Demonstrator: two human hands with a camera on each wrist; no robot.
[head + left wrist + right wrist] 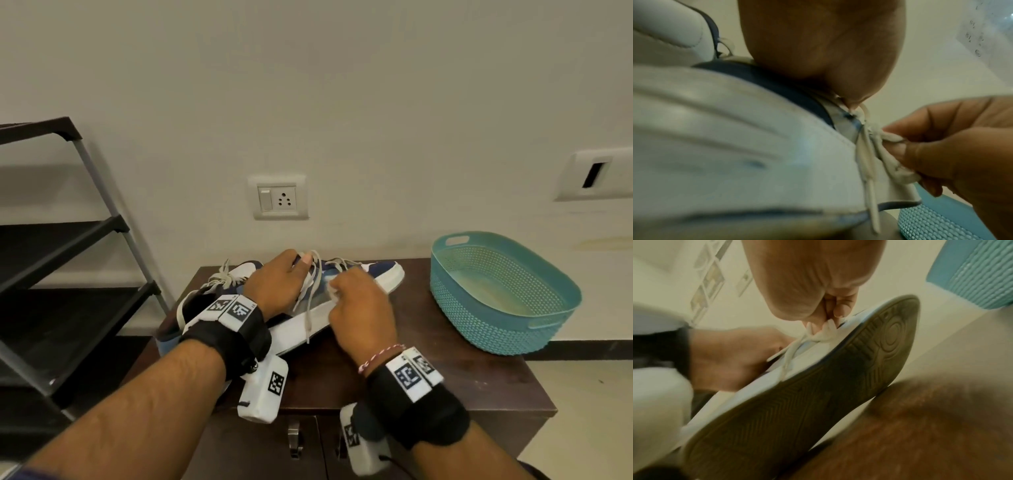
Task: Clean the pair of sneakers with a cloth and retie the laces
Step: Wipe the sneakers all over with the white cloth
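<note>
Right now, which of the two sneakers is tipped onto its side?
The nearer sneaker, whose laces both hands pinch; its sole faces you. The far sneaker lies behind it.

A dark wooden cabinet point(479, 383) stood against a pale wall point(308, 85), two metal handles point(294, 442) visible on its front doors. On its top, toward the right end, sat a teal perforated plastic basket point(507, 329) with cut-out handles. A white switch-and-socket plate point(278, 198) was fixed to the wall just above the cabinet, with a second white plate point(596, 174) farther right. At left stood a dark tiered rack point(61, 253) with grey metal legs.
</note>
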